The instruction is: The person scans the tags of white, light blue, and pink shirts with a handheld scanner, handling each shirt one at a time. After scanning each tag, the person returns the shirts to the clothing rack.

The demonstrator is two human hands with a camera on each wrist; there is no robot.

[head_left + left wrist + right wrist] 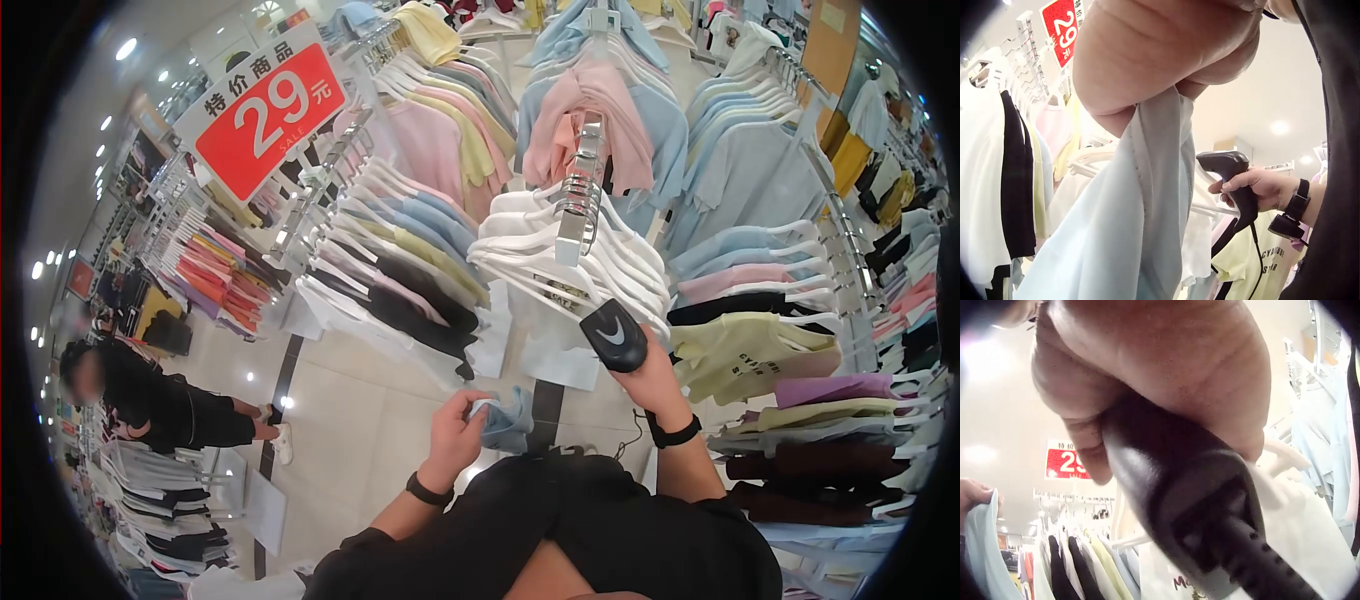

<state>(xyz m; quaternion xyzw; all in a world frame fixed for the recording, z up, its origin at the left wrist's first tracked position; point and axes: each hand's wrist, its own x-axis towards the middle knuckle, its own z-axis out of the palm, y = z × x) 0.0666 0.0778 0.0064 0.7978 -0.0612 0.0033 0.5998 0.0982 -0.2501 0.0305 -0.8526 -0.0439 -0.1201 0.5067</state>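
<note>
My left hand [455, 437] pinches the edge of a light blue garment [510, 420] in front of my waist. In the left wrist view the blue cloth [1110, 219] hangs down in folds from the thumb and fingers. My right hand [648, 378] grips a black corded barcode scanner [614, 338] by its handle, near white hangers [560, 240] on the rack's front arm. The left wrist view shows fingers wrapped about the handle, with the scanner's head [1222, 161] pointing left. A ribbed cord leaves the handle's base [1204, 512] in the right wrist view.
Racks of hung clothes stand left, ahead and right, including dark tops [415, 300] and a yellow-green shirt [755, 355]. A pink garment [590, 120] drapes over the central rack. A red price sign [270, 115] rises at the left. Another person [165, 395] stands at the far left.
</note>
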